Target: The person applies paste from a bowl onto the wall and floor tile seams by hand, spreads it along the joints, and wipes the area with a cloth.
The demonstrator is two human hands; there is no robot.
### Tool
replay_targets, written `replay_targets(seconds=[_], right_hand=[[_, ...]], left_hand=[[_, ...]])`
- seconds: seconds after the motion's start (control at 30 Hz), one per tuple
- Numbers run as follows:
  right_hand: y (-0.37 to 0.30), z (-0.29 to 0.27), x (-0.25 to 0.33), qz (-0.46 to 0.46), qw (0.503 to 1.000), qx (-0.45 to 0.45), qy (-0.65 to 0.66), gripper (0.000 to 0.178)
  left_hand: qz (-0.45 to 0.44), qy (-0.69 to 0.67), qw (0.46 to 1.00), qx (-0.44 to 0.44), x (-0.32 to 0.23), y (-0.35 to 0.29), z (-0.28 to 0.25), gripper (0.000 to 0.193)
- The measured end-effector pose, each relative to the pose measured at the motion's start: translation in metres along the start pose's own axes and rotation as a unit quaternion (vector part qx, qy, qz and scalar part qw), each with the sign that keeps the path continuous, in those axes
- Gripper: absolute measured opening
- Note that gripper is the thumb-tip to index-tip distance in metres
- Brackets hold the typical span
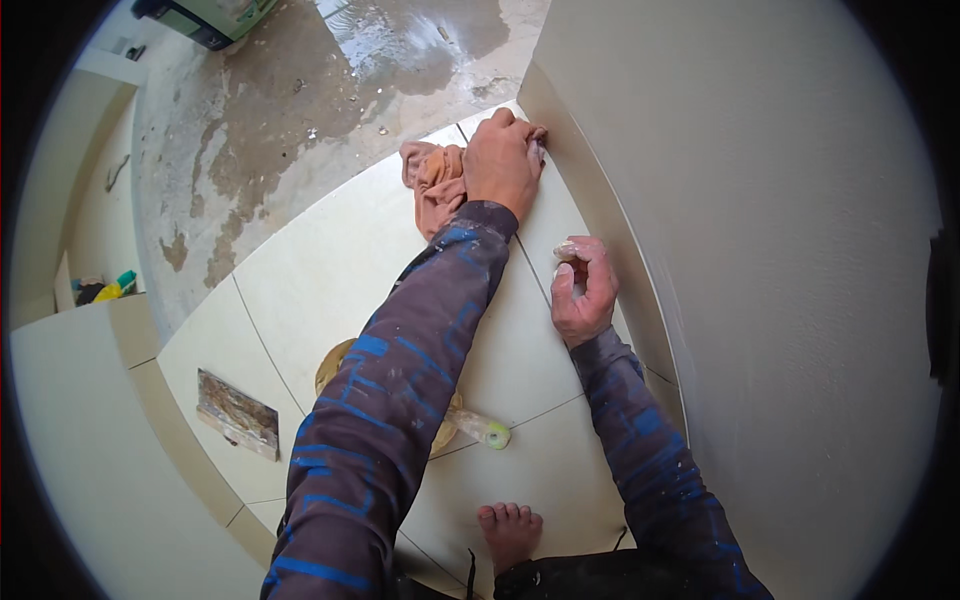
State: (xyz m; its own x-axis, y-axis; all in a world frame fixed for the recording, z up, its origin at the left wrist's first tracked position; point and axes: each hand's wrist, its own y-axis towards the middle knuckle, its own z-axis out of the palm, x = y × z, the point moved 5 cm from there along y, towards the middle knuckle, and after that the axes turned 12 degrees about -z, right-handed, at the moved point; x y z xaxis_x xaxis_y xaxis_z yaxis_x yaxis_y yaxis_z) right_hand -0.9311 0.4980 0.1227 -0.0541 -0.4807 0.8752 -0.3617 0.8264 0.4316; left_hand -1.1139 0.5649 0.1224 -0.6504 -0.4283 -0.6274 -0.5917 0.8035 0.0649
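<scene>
My left hand [498, 168] is closed on a crumpled pinkish-brown cloth [437, 185]. It presses the cloth onto the pale floor tile [330, 235] by the foot of the wall, near the tiles' far edge. Part of the cloth sticks out beyond the fingers on the wall side. My right hand [586, 290] hovers nearer to me beside the same wall, its fingers curled in toward the thumb. White residue coats its fingertips, and I see nothing held in it.
Under my left forearm a round yellowish thing [333, 362] is mostly hidden; a whitish handle with a green end [482, 428] juts out. A dirty rectangular slab [238, 412] lies left. A grey wall [790, 250] rises right. Wet rough concrete [290, 110] and a green container [215, 18] lie beyond.
</scene>
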Motion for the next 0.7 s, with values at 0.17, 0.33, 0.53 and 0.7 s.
replay_targets(seconds=[0.17,0.33,0.53,0.7], right_hand=[[0.002,-0.017,0.013,-0.005,1.000,-0.005,-0.014,0.022],[0.002,-0.003,0.024,-0.048,0.999,0.014,-0.006,0.024],[-0.007,0.012,0.036,-0.001,0.992,0.080,-0.096,0.025],[0.043,0.064,0.060,-0.064,0.863,0.268,-0.423,0.024]], left_hand=[[-0.008,-0.007,1.000,-0.009,-0.023,0.003,-0.009,0.011],[-0.084,0.033,0.990,-0.108,0.004,0.029,-0.039,0.016],[0.037,0.092,0.993,-0.059,0.059,-0.044,-0.141,0.017],[-0.027,0.177,0.982,-0.055,0.140,-0.112,-0.282,0.015]])
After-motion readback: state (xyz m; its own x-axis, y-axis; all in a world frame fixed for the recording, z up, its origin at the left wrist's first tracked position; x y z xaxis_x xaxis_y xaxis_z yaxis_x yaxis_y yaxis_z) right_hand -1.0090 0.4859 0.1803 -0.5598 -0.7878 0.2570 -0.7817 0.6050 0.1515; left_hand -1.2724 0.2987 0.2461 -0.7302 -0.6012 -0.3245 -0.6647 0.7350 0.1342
